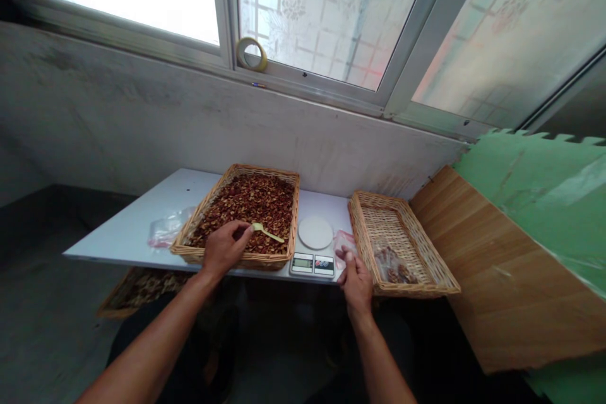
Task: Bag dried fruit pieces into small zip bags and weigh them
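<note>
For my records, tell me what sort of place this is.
Likely a makeshift home packing corner, not a factory: a wicker basket heaped with dried reddish pieces, a digital kitchen scale and a plastic bag sit on a plain white table under a window.

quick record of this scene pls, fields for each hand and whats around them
left hand: fingers at a yellow spoon, above the dried reddish-brown pieces in a wicker basket
right hand: next to a clear plastic bag, by a second wicker basket
second basket holds: a bag of dried pieces
white table also holds: a digital scale, a round white disc, another plastic bag
below table: a third wicker basket of dried pieces
window frame: a roll of tape
</note>
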`<control>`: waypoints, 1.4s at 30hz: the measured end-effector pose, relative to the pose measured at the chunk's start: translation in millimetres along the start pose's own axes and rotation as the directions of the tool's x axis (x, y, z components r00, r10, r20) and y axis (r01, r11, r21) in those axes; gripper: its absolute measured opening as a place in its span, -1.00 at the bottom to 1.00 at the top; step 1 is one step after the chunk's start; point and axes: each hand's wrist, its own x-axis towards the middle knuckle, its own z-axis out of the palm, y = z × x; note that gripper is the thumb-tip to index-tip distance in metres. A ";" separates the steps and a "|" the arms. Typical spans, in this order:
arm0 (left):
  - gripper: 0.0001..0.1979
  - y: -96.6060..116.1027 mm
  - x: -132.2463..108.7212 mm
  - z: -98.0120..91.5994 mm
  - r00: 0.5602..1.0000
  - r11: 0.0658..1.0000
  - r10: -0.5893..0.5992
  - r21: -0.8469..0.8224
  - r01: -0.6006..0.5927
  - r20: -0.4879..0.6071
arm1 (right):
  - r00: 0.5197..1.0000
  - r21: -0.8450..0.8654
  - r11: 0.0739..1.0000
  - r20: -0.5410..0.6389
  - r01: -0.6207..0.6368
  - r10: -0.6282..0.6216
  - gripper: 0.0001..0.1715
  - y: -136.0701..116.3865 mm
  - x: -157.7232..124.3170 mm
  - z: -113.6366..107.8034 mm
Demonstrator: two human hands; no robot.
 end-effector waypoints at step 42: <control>-0.77 90.5 -120.6 9.6 0.897 0.922 0.383 -0.151 -0.357 0.221 | 0.894 -0.171 0.970 0.440 0.172 -0.081 -0.90 -45.8 -78.1 32.8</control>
